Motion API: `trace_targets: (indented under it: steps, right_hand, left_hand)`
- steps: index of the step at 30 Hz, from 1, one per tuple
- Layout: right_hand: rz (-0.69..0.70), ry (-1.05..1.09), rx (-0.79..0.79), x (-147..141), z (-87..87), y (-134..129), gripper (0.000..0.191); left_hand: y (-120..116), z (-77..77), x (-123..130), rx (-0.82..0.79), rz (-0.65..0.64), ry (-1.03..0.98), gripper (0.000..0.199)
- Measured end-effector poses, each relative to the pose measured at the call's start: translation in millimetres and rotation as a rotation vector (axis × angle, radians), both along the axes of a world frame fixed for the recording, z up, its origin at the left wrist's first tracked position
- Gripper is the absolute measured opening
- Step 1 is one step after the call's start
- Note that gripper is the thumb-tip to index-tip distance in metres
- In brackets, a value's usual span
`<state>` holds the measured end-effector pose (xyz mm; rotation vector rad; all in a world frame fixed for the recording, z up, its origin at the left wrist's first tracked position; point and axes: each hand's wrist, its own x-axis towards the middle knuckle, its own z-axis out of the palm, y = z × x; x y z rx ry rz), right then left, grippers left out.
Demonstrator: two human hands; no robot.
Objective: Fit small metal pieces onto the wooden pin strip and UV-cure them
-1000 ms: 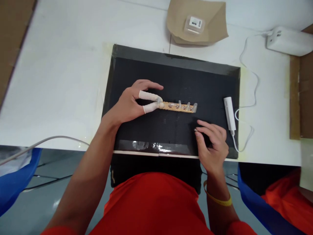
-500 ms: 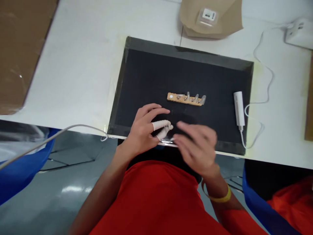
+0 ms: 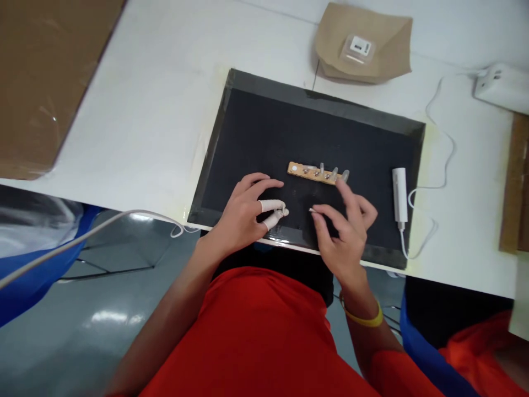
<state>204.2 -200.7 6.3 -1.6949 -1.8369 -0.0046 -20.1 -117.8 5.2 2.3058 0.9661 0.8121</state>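
Observation:
My left hand (image 3: 243,212) hovers over the near left part of the black mat (image 3: 264,129). White finger cots cover its thumb and index finger, which are pinched together on something too small to make out. My right hand (image 3: 343,231) is to its right, thumb and index closed on a tiny whitish piece (image 3: 312,210) whose kind I cannot tell. Its other fingers are loosely bent, one reaching close to the right end of a wooden strip (image 3: 300,170). That strip lies on the mat, bearing small metal parts and several translucent sleeve-like pieces (image 3: 322,168).
A white stick-shaped device (image 3: 399,196) with a cable lies at the mat's right side. Behind the mat, a brown paper tray (image 3: 384,41) holds a clear plastic box (image 3: 359,49). A white power strip (image 3: 502,85) stands far right; cardboard (image 3: 53,71) lies left.
My right hand has swung from a blur near my left fingertips to a steadier pinch farther right. The left hand keeps its pinch. The whole view has shifted and tilted slightly.

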Motion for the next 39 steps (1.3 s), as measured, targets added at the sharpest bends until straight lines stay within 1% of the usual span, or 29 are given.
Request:
trace_targets:
  steps: [3, 6, 9, 13, 16, 19, 22, 23, 26, 27, 30, 34, 37, 39]
  right_hand:
    - [0.041, 0.001, -0.008, -7.0, -5.3, -8.9, 0.017]
    - [0.005, 0.015, -0.004, -11.4, -8.1, -17.6, 0.018]
    - [-0.016, 0.018, 0.000, -10.9, -9.6, -21.2, 0.017]
    - [-0.010, 0.020, 0.020, -9.0, -10.4, -20.9, 0.016]
    - [0.014, 0.031, 0.032, -8.3, -9.9, -20.9, 0.015]
    - [0.019, 0.036, 0.033, -6.9, -9.7, -21.9, 0.015]
    - [0.021, 0.038, 0.024, -5.7, -10.0, -22.3, 0.015]
    - [0.022, 0.041, 0.023, -5.5, -10.0, -22.1, 0.015]
    - [0.019, 0.047, 0.020, -5.8, -9.1, -20.7, 0.015]
    - [0.021, 0.046, 0.015, -6.1, -8.6, -20.1, 0.015]
    - [0.031, 0.044, 0.007, -6.8, -7.1, -18.8, 0.016]
    - [0.030, 0.044, 0.011, -7.7, -6.2, -17.9, 0.016]
    - [0.020, 0.044, 0.005, -8.3, -6.4, -17.3, 0.015]
    - [0.022, 0.046, 0.005, -8.6, -6.7, -16.7, 0.015]
  left_hand:
    - [5.7, -2.7, -2.1, 0.024, -0.020, 0.045, 0.009]
    - [8.9, -5.4, -3.6, 0.037, -0.045, 0.053, 0.010]
    - [11.4, -3.5, -5.4, 0.033, -0.073, 0.049, 0.012]
    - [16.8, 8.6, -12.1, -0.039, -0.166, 0.093, 0.018]
    - [21.3, 20.2, -20.1, -0.084, -0.238, 0.183, 0.019]
    - [25.7, 31.4, -27.4, -0.070, -0.275, 0.308, 0.025]
    - [31.5, 41.6, -31.8, -0.037, -0.266, 0.407, 0.030]
    - [34.1, 44.4, -32.6, -0.026, -0.254, 0.434, 0.028]
    - [43.7, 50.6, -34.1, 0.008, -0.219, 0.514, 0.011]
    - [47.1, 52.1, -34.3, 0.018, -0.217, 0.544, 0.007]
    - [55.6, 56.2, -34.5, 0.039, -0.247, 0.618, 0.018]
    - [59.0, 61.0, -32.8, 0.068, -0.307, 0.689, 0.043]
    - [58.4, 61.3, -30.5, 0.098, -0.351, 0.705, 0.042]
    - [58.0, 58.7, -29.4, 0.119, -0.363, 0.708, 0.039]
